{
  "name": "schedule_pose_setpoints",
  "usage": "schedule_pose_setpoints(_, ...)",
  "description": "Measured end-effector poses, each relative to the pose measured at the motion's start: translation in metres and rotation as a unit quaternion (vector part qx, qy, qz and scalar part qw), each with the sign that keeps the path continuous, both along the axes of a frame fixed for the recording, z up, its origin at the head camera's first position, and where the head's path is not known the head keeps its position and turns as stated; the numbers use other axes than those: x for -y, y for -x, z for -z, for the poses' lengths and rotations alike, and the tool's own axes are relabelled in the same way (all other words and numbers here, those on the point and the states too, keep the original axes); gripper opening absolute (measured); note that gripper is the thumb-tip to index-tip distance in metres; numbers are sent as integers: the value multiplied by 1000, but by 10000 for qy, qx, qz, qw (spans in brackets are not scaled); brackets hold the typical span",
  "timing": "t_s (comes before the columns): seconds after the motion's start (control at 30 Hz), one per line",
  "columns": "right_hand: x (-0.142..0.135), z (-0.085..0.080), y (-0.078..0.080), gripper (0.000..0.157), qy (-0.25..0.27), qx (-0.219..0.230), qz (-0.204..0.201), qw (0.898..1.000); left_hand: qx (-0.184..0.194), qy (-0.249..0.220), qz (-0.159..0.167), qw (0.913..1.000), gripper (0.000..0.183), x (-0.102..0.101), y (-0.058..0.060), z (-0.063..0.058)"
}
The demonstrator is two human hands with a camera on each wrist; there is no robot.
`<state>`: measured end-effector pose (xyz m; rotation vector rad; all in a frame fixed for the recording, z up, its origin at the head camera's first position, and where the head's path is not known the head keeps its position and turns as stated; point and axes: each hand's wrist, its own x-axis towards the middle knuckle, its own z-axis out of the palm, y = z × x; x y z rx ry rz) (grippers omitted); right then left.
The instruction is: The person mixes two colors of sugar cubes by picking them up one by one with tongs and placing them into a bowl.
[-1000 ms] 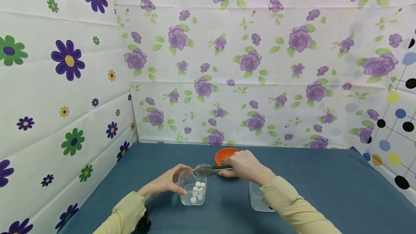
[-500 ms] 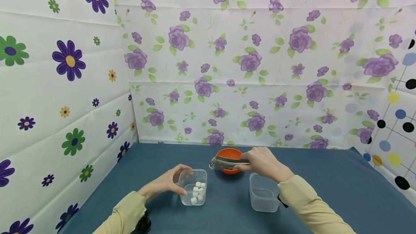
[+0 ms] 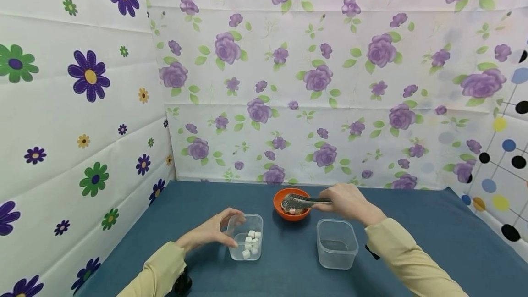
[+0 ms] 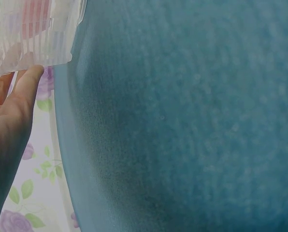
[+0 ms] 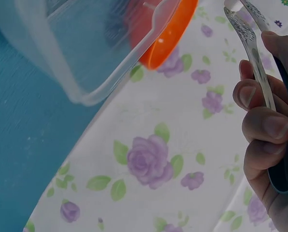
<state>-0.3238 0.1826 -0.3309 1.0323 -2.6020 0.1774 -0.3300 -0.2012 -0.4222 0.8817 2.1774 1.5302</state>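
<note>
My left hand holds a clear plastic container by its left side, thumb on the near part and fingers at the far part. Several small white cubes lie in it. My right hand grips metal serving tongs, whose perforated heads are over the orange bowl. Dark and pale pieces show inside the bowl, partly hidden by the tongs. In the right wrist view the tongs have a white cube between their tips. Ribbed container walls meet my left fingertips in the left wrist view.
A second clear container stands right of the middle, below my right forearm, with no cubes visible in it. Blue cloth covers the table. Flower-printed sheets rise behind and at the left. Something black sits by my left sleeve.
My right hand has moved right with the tongs, from above the left container to over the orange bowl. The second container is now uncovered. My left hand has stayed in place.
</note>
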Motion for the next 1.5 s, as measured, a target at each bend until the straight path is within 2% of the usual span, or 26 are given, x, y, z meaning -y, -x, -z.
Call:
schedule_pose_setpoints(0.3,-9,0,13,23,-240,24,105,9997,26,-66,103,9999,63,1,1,0)
schedule_pose_setpoints(0.6,-13,1,26,40,-596,-60,301,9977,41,-124,247,9996,65,1,2,0)
schedule_pose_setpoints(0.8,-12,2,28,42,-689,-70,361,9969,-39,-48,265,9996,66,2,3,0)
schedule_pose_setpoints(1.2,-9,3,30,41,-764,-156,401,9961,42,-133,277,9995,65,2,4,1)
schedule_pose_setpoints(1.5,-2,-4,25,43,-617,-361,184,9973,47,-47,113,9999,63,3,4,3)
